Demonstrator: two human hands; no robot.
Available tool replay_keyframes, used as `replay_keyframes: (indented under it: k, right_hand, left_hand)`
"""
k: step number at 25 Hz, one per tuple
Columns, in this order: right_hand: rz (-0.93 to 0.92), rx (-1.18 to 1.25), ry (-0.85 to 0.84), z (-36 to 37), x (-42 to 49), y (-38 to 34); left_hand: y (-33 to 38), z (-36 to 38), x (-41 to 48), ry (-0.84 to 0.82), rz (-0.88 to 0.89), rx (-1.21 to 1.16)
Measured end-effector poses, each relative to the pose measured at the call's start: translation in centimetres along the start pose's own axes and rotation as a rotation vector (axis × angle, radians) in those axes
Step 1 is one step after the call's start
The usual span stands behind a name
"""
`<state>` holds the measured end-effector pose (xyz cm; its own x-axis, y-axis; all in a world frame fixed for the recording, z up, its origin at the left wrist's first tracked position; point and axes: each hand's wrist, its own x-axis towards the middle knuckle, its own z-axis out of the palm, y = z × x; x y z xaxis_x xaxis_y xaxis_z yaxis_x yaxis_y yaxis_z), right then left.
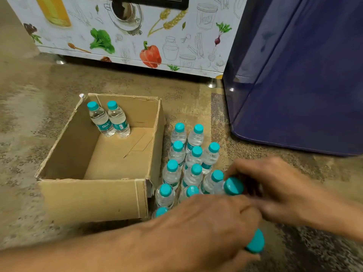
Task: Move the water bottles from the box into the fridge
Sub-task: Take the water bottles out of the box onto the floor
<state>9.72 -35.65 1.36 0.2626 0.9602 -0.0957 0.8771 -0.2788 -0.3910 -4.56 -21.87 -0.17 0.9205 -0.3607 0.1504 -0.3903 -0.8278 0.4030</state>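
1. Cardboard box (94,199): on the floor, two water bottles (110,119) upright in its far corner.
2. Bottle cluster (188,160): just right of the box.
3. Left hand (208,224): closed around a teal-capped bottle (255,242).
4. Right hand (275,185): gripping another bottle (232,186).
5. Blue fridge (304,85): beyond the box, to its right.

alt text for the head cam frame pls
Both hands reach into a cluster of teal-capped water bottles standing on the floor; the left hand grips a bottle, the right hand touches another's cap. Beside them, an open cardboard box holds two bottles; a blue fridge stands closed.
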Motion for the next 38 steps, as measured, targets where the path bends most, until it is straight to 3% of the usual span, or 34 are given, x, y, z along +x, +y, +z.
replay_keyframes:
  k: [3,11,18,20,22,25,27,29,31,33,38]
  right_hand:
    - [0.031,0.047,-0.043,3.6,0.4,2.0]
    - [0.105,-0.005,-0.133,8.8,1.5,4.2]
    - [0.161,-0.025,-0.197,8.6,1.8,3.6]
    - [0.194,-0.065,-0.250,7.0,2.4,2.9]
    - [0.234,-0.121,-0.257,4.2,4.1,2.3]
    - [0.204,-0.224,-0.167,-1.1,8.3,0.9]
    - [0.110,-0.232,-0.074,-3.1,12.3,-0.7]
    - [0.002,-0.163,-0.003,-2.8,17.2,-2.7]
    - [-0.064,-0.123,0.023,-0.5,23.2,-4.4]
    - [-0.093,-0.114,0.055,3.0,29.4,-5.3]
    - [0.000,-0.197,0.141,9.6,38.5,-7.1]
  left_hand:
    - [-1.4,4.2,0.1,-0.109,0.036,0.054]
    - [-3.0,9.2,0.3,-0.307,-0.080,0.097]
    - [-2.8,9.9,1.6,-0.438,-0.278,0.051]
    - [-2.5,8.3,1.6,-0.456,-0.249,0.044]
    - [-2.8,6.0,0.5,-0.386,-0.186,0.025]
    - [-6.8,0.2,-2.3,0.106,-0.185,-0.001]
    - [-12.9,-4.1,-4.6,0.448,-0.304,0.106]
    - [-20.8,-8.0,-6.9,0.567,-0.563,0.274]
    - [-28.9,-10.2,-9.2,0.462,-0.878,0.414]
    - [-34.1,-10.5,-10.8,0.324,-1.038,0.413]
    - [-36.8,-7.9,-10.3,0.081,-0.930,0.434]
